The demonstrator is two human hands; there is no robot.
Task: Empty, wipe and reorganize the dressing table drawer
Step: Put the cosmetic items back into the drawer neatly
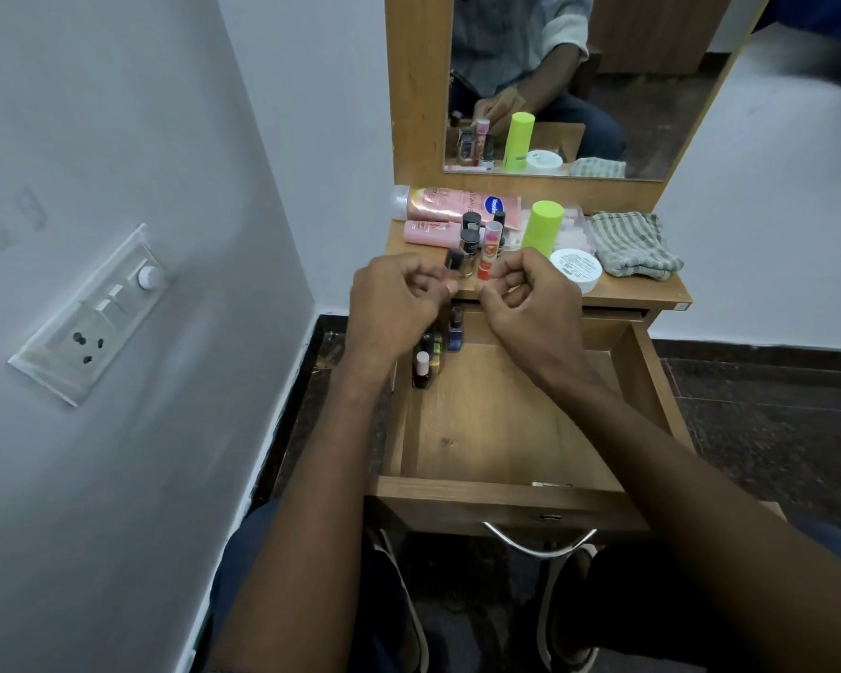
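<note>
Drawer [506,420] open — left hand [394,308] pinching bottle [113,261].

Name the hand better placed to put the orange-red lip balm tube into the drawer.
Right. The right hand already pinches the orange-red lip balm tube above the drawer; the left hand holds a small dark bottle.
</note>
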